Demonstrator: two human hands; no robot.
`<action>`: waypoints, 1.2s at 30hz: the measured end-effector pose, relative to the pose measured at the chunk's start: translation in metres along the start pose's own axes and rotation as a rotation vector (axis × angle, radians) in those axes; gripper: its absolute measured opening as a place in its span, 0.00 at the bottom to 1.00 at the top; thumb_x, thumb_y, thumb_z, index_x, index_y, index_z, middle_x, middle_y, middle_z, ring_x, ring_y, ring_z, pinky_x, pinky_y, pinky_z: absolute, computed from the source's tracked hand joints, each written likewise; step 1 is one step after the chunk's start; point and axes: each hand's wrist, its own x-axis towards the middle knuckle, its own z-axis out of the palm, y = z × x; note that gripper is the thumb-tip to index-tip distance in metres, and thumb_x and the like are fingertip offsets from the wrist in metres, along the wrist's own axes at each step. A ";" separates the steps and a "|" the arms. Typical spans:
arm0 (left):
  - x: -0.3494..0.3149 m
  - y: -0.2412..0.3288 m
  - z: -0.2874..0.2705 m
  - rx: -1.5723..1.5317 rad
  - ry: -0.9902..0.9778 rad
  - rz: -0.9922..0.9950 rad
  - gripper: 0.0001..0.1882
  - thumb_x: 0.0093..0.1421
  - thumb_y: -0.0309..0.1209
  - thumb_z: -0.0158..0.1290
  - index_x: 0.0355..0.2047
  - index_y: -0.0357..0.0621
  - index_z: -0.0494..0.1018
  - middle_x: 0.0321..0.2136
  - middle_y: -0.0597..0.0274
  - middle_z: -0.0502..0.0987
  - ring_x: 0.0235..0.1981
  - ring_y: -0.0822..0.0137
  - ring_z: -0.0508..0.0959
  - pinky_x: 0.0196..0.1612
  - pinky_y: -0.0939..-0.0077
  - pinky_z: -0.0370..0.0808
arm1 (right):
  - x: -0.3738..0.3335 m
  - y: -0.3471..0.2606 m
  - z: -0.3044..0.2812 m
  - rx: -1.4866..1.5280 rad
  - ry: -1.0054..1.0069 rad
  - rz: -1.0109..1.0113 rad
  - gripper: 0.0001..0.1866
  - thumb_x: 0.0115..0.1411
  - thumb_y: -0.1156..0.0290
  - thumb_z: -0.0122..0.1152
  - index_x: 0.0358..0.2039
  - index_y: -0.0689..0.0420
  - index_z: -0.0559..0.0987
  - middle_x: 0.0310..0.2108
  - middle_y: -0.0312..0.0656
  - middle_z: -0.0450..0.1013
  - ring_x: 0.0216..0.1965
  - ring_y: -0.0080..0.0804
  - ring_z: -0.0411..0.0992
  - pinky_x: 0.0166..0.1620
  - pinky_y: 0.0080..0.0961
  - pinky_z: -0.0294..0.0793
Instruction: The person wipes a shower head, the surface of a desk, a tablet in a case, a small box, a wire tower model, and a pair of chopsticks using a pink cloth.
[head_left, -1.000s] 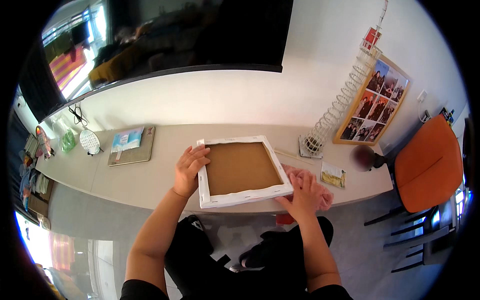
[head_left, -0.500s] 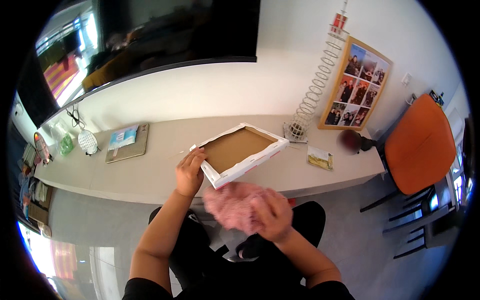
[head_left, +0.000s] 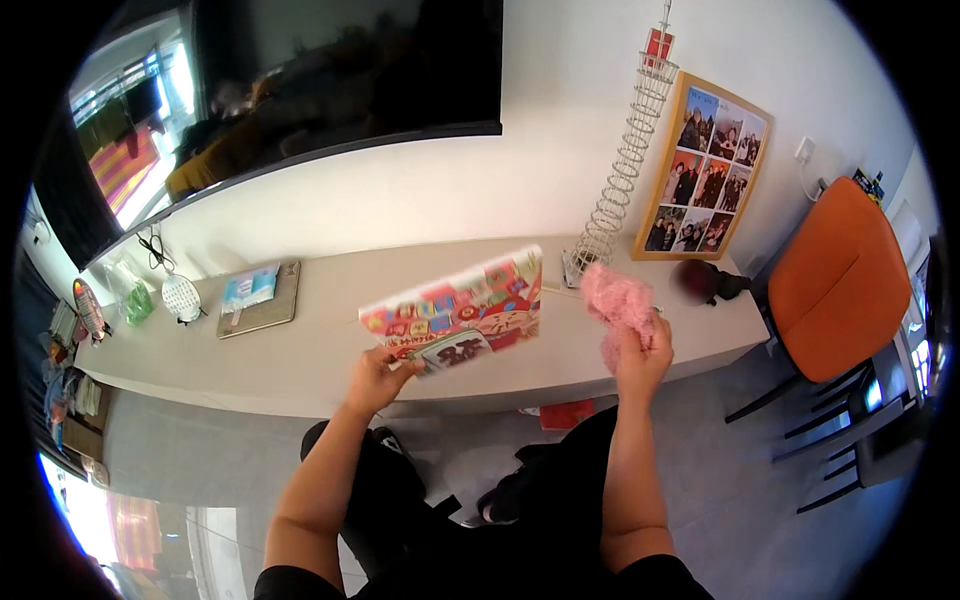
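Note:
My left hand [head_left: 380,380] is closed on the lower left part of a canvas picture [head_left: 465,310]. Its brightly printed face, mostly red with small cartoon-like shapes, is turned toward me and slightly blurred; it is tilted above the long beige cabinet [head_left: 330,355]. To the right, my right hand [head_left: 645,355] grips a fluffy pink cloth [head_left: 617,300], bunched up and hanging partly below the fingers. A gap separates the cloth from the canvas picture.
Behind the cloth rises a tall wire tower [head_left: 625,160], beside a framed set of photos [head_left: 705,170]. A dark figurine [head_left: 705,283] stands near the right end. Leftward lie a grey folder-like item [head_left: 283,300] and a blue packet [head_left: 250,288]. An orange chair [head_left: 840,280] stands at right.
The canvas picture has turned from its brown back to its printed front. My right hand has moved the pink cloth up and right, away from the canvas picture.

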 end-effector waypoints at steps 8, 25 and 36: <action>0.002 0.032 0.013 -0.850 -0.099 -0.280 0.15 0.64 0.27 0.47 0.50 0.36 0.69 0.43 0.59 0.78 0.42 0.70 0.77 0.44 0.75 0.74 | 0.029 -0.037 0.061 -0.022 -0.166 -0.132 0.22 0.52 0.73 0.60 0.50 0.59 0.75 0.37 0.48 0.69 0.39 0.42 0.69 0.42 0.33 0.70; 0.006 0.032 0.038 -0.873 -0.074 -0.322 0.14 0.65 0.31 0.48 0.49 0.37 0.71 0.41 0.62 0.78 0.39 0.73 0.77 0.43 0.79 0.74 | -0.003 -0.087 0.113 -0.405 -0.434 -0.520 0.26 0.44 0.69 0.64 0.47 0.53 0.77 0.42 0.49 0.67 0.44 0.51 0.66 0.46 0.43 0.68; 0.031 0.013 -0.021 -0.954 0.206 -0.253 0.15 0.68 0.36 0.44 0.46 0.38 0.71 0.40 0.61 0.78 0.39 0.71 0.78 0.42 0.75 0.76 | -0.090 -0.075 0.084 -0.064 -0.953 -0.601 0.21 0.40 0.69 0.66 0.39 0.54 0.79 0.44 0.46 0.69 0.43 0.48 0.68 0.45 0.40 0.70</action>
